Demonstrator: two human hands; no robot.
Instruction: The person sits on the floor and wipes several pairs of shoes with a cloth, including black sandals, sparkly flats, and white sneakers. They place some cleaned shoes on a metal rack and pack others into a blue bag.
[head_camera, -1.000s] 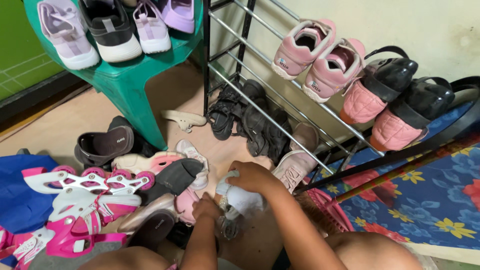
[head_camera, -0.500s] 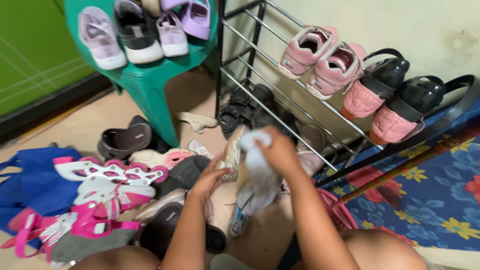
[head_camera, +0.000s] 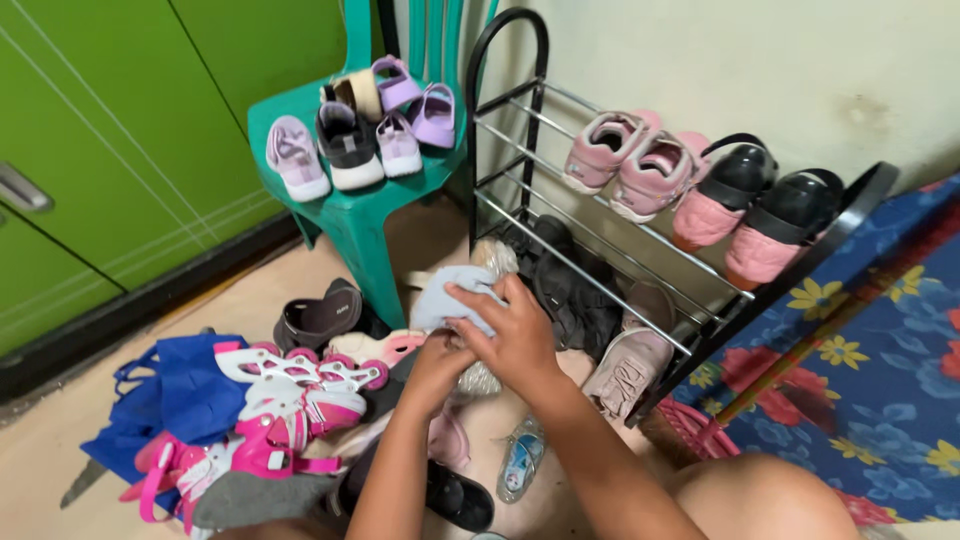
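Right hand (head_camera: 515, 335) pressed a pale cloth (head_camera: 445, 300) against a shoe; left hand (head_camera: 438, 362) gripped that shoe (head_camera: 480, 375) beneath. Held above crowded footwear, it could slip and drop.

Green panelled doors (head_camera: 120, 150) at upper left, pale plaster wall (head_camera: 760, 70) at upper right, tan floor (head_camera: 200, 300), green plastic chair (head_camera: 360, 215), black metal shoe rack (head_camera: 600, 215), blue floral mat (head_camera: 880, 380) at right

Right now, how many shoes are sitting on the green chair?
5 at least: a pale lilac shoe at the left, a black sneaker, a small lilac shoe, and two purple ones behind. A tan item may hide more.
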